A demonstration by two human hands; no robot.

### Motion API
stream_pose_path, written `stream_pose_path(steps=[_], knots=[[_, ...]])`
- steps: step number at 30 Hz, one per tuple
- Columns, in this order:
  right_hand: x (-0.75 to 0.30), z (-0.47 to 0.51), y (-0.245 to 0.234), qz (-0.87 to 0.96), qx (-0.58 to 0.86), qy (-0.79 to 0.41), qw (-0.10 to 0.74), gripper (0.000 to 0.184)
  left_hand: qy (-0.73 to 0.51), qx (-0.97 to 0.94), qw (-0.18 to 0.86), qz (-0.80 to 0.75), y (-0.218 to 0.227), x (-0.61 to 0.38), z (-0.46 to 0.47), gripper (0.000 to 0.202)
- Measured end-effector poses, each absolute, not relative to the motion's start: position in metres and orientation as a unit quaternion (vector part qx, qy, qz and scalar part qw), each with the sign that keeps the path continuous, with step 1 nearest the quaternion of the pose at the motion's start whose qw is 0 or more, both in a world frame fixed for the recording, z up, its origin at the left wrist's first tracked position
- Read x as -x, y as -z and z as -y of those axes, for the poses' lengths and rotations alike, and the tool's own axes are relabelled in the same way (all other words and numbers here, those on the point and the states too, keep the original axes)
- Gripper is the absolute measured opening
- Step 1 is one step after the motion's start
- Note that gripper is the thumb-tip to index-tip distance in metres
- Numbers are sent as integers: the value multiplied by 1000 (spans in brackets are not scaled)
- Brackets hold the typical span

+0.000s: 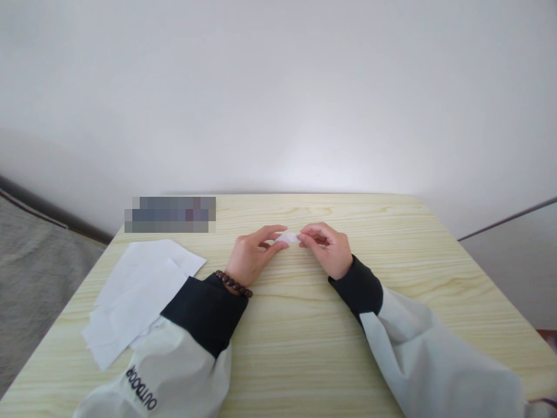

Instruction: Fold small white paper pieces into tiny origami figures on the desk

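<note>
A small folded piece of white paper (288, 238) is held just above the light wooden table (304, 325), near its far middle. My left hand (252, 255) pinches the paper's left end between thumb and fingers; a dark bead bracelet sits on that wrist. My right hand (328, 247) pinches the paper's right end, fingers curled. Both forearms, in white sleeves with black cuffs, rest on the table.
Several loose white paper sheets (139, 290) lie overlapping on the table's left side, partly under my left sleeve. A plain white wall stands right behind the table's far edge. Grey floor shows at the left.
</note>
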State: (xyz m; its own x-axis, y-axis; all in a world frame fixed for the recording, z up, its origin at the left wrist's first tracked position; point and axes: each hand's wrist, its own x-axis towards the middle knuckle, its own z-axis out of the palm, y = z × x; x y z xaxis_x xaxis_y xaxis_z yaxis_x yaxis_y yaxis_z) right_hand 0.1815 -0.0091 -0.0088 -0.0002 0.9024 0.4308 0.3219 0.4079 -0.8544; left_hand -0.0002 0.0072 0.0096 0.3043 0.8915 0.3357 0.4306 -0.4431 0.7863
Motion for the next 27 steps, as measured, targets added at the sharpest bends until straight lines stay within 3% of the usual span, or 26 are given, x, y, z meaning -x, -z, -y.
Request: stream_pose_path(steps=[6,17,27], knots=[[-183,7,14,624,468,-333,529,18,-377,-786,255,-418,-9,2,-9,26],[-181,11,4,721,450,-177,496,10,-375,-791,271,-402,-11,-2,-8,27],[-183,12,3,775,400,-134,470,5,-376,-799,285,-374,-13,-3,-7,17]])
